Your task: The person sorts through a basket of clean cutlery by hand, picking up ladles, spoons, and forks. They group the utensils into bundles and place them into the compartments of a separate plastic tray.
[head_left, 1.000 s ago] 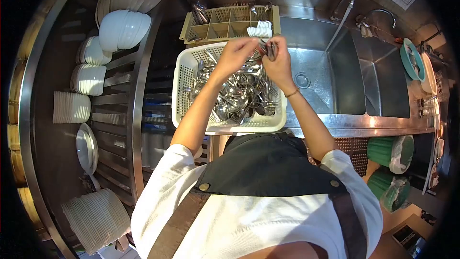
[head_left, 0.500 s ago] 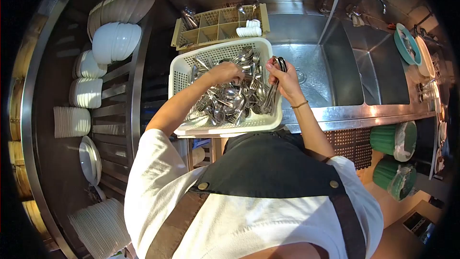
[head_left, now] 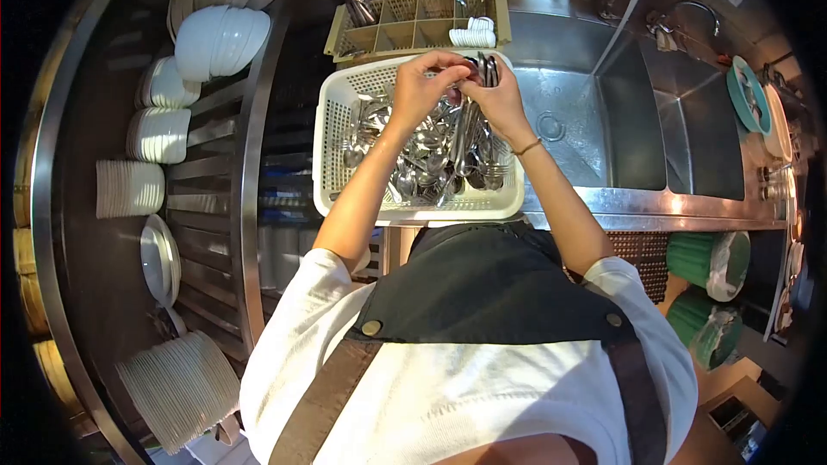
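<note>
Right of the white basket (head_left: 469, 207) lies the sink (head_left: 560, 142); beyond it, the divided rack (head_left: 395, 35). The basket's walls pen in loose cutlery (head_left: 422, 162). Above it, the right hand (head_left: 502, 106) clasps a cutlery bunch (head_left: 490, 71), apparently keeping handles aligned; the left hand (head_left: 419, 91) meets it, its grip unclear.

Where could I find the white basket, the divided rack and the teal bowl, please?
White basket (head_left: 482, 207), head view: near wall.
Divided rack (head_left: 504, 19), head view: right-hand rim.
Teal bowl (head_left: 736, 96), head view: left-hand side.
</note>
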{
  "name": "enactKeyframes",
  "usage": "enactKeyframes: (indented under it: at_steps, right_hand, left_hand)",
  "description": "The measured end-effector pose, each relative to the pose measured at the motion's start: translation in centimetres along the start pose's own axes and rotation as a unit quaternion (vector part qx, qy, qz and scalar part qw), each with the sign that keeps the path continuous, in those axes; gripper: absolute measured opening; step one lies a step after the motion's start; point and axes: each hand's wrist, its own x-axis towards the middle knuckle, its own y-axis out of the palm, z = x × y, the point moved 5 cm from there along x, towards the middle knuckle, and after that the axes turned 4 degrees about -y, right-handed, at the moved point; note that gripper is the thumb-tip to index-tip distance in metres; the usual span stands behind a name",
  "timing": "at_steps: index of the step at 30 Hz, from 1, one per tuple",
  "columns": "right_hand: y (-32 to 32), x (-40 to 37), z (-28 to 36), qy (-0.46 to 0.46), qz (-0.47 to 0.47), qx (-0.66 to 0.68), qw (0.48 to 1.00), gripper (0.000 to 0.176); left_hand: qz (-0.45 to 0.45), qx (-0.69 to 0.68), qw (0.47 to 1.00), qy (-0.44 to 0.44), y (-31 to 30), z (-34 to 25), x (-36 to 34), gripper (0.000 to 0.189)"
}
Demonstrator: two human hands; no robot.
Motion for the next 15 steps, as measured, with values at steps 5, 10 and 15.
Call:
enactKeyframes:
  at_steps: [5,10,15]
  right_hand:
    - [-3.6,-3.4,-3.2,0.136,-0.101,0.137,0.976,0.027]
    - [-4.8,-4.5,-3.1,0.160,-0.049,0.085,0.982,0.031]
    - [-3.4,-4.7,-2.4,0.147,-0.004,0.053,0.988,0.029]
  left_hand:
    - [0.009,0.252,0.965,-0.066,-3.2,10.4,-4.1,0.017]
    - [0.080,0.555,0.825,0.073,-2.5,10.5,-7.1,0.027]
    - [0.067,0.482,0.874,-0.006,-3.6,7.2,-5.4,0.018]
